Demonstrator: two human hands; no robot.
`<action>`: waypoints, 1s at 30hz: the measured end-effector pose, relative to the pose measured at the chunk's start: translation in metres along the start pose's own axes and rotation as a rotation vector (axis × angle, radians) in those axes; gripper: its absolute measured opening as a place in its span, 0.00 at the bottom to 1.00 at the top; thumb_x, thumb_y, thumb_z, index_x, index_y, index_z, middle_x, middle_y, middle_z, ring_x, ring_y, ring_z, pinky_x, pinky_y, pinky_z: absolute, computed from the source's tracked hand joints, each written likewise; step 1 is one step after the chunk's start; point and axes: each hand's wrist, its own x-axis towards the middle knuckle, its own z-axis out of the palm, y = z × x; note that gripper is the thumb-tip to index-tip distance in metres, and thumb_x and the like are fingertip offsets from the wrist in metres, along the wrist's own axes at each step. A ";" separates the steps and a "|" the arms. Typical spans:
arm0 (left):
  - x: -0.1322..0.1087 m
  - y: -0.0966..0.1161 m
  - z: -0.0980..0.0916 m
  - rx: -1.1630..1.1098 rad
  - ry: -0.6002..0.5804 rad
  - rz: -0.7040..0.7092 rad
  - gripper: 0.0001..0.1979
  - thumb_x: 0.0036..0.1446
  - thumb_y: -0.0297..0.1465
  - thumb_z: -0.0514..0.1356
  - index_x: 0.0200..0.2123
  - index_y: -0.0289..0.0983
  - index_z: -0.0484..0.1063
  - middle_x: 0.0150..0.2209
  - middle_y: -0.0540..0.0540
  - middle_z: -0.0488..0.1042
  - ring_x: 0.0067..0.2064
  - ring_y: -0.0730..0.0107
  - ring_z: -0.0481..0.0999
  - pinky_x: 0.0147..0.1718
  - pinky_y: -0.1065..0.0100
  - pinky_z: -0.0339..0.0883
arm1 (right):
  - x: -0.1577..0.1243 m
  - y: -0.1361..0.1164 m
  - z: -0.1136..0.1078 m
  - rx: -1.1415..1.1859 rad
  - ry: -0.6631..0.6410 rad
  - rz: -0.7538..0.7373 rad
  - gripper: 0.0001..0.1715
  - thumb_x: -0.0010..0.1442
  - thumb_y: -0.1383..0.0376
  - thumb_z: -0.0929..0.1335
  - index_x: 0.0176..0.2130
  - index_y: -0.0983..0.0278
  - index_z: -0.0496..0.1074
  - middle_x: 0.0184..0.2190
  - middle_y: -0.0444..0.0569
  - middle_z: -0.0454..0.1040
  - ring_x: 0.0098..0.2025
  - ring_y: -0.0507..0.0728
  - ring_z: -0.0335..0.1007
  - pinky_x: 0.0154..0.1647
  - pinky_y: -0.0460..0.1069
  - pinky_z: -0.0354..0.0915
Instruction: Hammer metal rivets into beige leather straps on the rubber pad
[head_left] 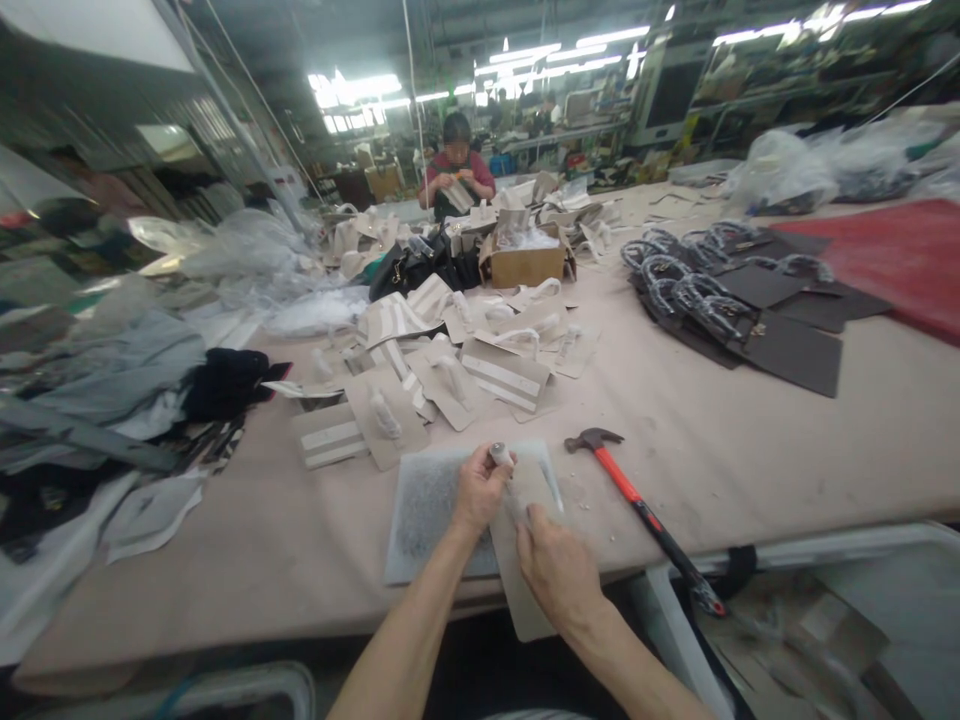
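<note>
My left hand (478,490) is closed around the pale wrapped handle (501,455) of a beige bag panel (525,590). The panel lies over a grey cutting mat (424,515) at the near edge of the work table and hangs over that edge. My right hand (556,570) presses on the panel just right of the left hand, fingers curled and pinching at the panel or handle. A hammer (637,505) with an orange and black grip lies on the table to the right, untouched.
Several beige panels with handles (450,370) are spread behind the mat. Dark panels with wrapped handles (735,300) lie at right, a cardboard box (527,262) farther back. Cloth scraps (112,400) pile at left. A person (456,165) works at the far end. A grey bin (825,600) stands near right.
</note>
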 end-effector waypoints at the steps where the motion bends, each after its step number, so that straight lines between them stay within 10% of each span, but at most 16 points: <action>1: 0.000 -0.004 0.000 0.011 -0.004 -0.006 0.15 0.52 0.36 0.68 0.40 0.34 0.74 0.38 0.42 0.81 0.39 0.66 0.79 0.40 0.68 0.72 | -0.002 -0.002 0.001 0.032 -0.011 0.028 0.17 0.70 0.63 0.56 0.47 0.63 0.71 0.32 0.56 0.80 0.34 0.65 0.79 0.30 0.52 0.63; 10: -0.002 -0.005 -0.010 0.049 -0.066 -0.068 0.17 0.52 0.41 0.67 0.39 0.34 0.75 0.38 0.40 0.81 0.40 0.62 0.80 0.39 0.67 0.72 | 0.004 0.015 0.028 0.787 -0.006 0.137 0.25 0.67 0.51 0.59 0.49 0.66 0.71 0.29 0.49 0.77 0.34 0.59 0.76 0.36 0.50 0.67; 19: -0.002 -0.004 -0.015 0.111 -0.151 -0.056 0.16 0.54 0.40 0.65 0.40 0.34 0.75 0.39 0.42 0.80 0.40 0.63 0.78 0.38 0.68 0.70 | 0.023 0.113 0.008 0.160 0.377 0.158 0.22 0.66 0.60 0.60 0.51 0.72 0.70 0.44 0.61 0.73 0.44 0.64 0.70 0.45 0.56 0.64; 26: -0.002 -0.003 -0.016 0.169 -0.222 -0.015 0.12 0.56 0.36 0.62 0.40 0.35 0.75 0.38 0.45 0.78 0.38 0.66 0.75 0.39 0.69 0.68 | 0.029 0.157 0.009 -0.173 0.168 0.198 0.17 0.67 0.60 0.61 0.46 0.70 0.70 0.40 0.59 0.72 0.40 0.63 0.70 0.38 0.53 0.60; 30: -0.002 -0.005 -0.018 0.218 -0.239 0.032 0.10 0.57 0.33 0.61 0.41 0.35 0.75 0.38 0.45 0.78 0.39 0.66 0.75 0.39 0.69 0.67 | 0.038 0.155 0.000 0.086 0.033 0.289 0.10 0.64 0.64 0.62 0.40 0.68 0.69 0.36 0.57 0.72 0.36 0.60 0.70 0.35 0.51 0.58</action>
